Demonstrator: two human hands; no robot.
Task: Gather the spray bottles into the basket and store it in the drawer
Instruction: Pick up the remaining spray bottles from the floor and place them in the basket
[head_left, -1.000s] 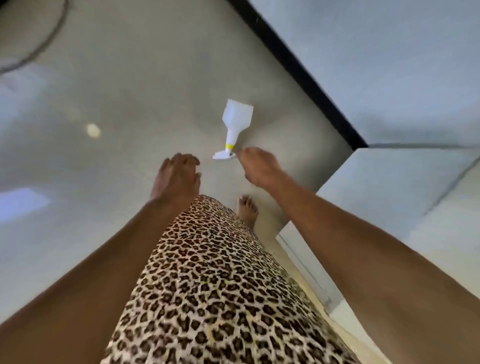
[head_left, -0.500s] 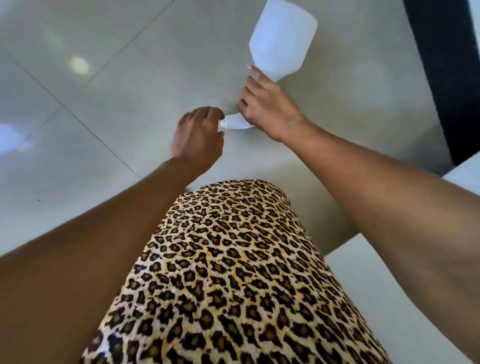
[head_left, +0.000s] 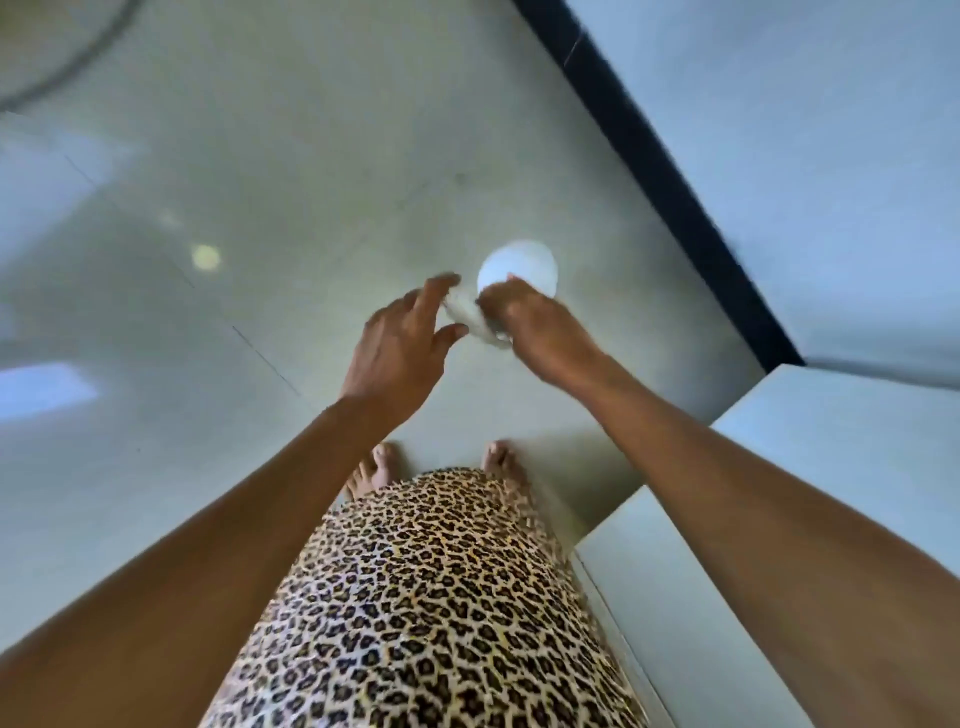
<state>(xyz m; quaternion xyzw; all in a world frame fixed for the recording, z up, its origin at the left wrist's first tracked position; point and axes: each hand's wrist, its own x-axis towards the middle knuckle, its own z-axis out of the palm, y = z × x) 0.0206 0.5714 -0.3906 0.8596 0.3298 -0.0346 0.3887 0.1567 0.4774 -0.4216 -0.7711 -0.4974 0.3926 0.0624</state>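
A white spray bottle hangs in the air over the floor, its round base turned toward the camera and its spray head blurred between my hands. My right hand grips the bottle near its neck. My left hand is just left of it, fingers spread and loosely curved, with the fingertips at the blurred spray head; whether they touch it is unclear. No basket or drawer front can be made out.
Glossy grey floor tiles fill the view. A white cabinet stands at the right, close to my right arm. A black skirting strip runs along the white wall at the upper right. My bare feet are below the hands.
The bottle has come off the floor in my right hand and now points base-first at the camera. My left hand has opened beside it. The view has pulled back as I rose.
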